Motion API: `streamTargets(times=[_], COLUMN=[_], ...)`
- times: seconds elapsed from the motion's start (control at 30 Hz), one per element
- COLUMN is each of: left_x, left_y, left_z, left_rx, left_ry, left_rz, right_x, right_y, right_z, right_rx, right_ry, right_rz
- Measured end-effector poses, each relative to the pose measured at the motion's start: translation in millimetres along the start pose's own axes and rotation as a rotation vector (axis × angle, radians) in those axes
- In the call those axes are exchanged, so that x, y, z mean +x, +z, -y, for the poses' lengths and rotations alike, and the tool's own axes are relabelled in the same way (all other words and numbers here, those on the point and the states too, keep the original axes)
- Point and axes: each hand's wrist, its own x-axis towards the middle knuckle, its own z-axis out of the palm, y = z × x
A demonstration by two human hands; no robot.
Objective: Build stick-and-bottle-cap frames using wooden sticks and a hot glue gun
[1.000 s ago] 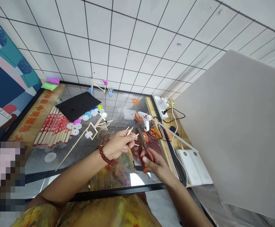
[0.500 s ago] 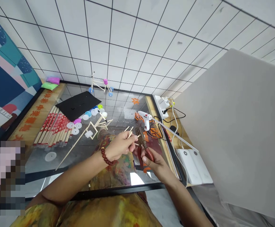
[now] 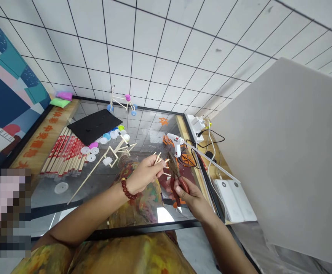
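Several short pale wooden sticks [image 3: 158, 156] poke out between the fingers of my left hand [image 3: 144, 174], which is closed around them. My right hand [image 3: 193, 198] grips a pair of pliers [image 3: 178, 179] by its red handles, jaws pointing away from me. The jaws are close to the right of the stick ends, seemingly apart from them. To the left of my hands, a small frame of glued sticks [image 3: 116, 154] with a white piece on it lies on the glass tabletop [image 3: 97, 201]. A long thin stick [image 3: 84, 183] extends from that frame toward me.
A white glue gun [image 3: 176, 142] with a cable lies beyond the pliers. Chopsticks in red-and-white wrappers [image 3: 64, 154], a black sheet [image 3: 96, 125] and plastic caps [image 3: 91, 157] are at left. Against the wall stands a stick model [image 3: 123, 102] with blue wheels. A white panel [image 3: 286, 152] rises at right.
The pliers have moved slightly right, away from the sticks in my left hand, and a stick end by the jaws now shows clear of them. The left hand is nearly still.
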Motion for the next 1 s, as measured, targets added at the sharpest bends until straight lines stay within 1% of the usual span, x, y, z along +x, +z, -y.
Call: streamTargets(times=[0.13, 0.33, 0.43, 0.57, 0.63, 0.73, 0.8, 0.87, 0.9, 0.93, 1.0], left_x=[2.3, 3.0, 2.3, 2.8, 4.1, 6.6, 7.8, 8.3, 8.2, 7.9, 6.9], left_y=[-2.9, -3.1, -2.8, -5.3, -7.6, -10.9, -12.3, -12.7, -12.5, -11.9, -10.1], left_z=[0.8, 0.2, -1.3, -2.1, -1.2, 1.4, 3.3, 4.6, 5.1, 5.4, 5.8], left_rx=[0.035, 0.052, 0.067, 0.117, 0.159, 0.220, 0.248, 0.257, 0.257, 0.257, 0.259], left_ry=[0.022, -0.009, -0.033, -0.022, -0.018, -0.002, 0.018, 0.034, 0.042, 0.052, 0.074], left_rz=[-0.014, -0.024, -0.029, -0.028, -0.021, -0.021, -0.027, -0.032, -0.031, -0.029, -0.022], right_x=[-0.9, -0.2, 0.2, 0.6, 1.0, 1.8, 2.4, 3.5, 4.3, 5.3, 7.4], right_y=[-1.7, -0.6, 0.6, 1.4, 2.1, 3.5, 4.1, 3.9, 3.5, 3.0, 1.7], right_z=[0.9, 3.1, 4.5, 4.8, 4.3, 1.8, -0.8, -3.5, -4.6, -5.4, -6.5], right_rx=[-0.038, -0.140, -0.168, -0.247, -0.353, -0.569, -0.629, -0.591, -0.550, -0.503, -0.406], right_ry=[-0.035, -0.094, -0.103, -0.122, -0.154, -0.198, -0.204, -0.194, -0.183, -0.163, -0.101], right_rz=[0.002, 0.049, 0.042, 0.032, -0.011, -0.139, -0.218, -0.265, -0.267, -0.240, -0.129])
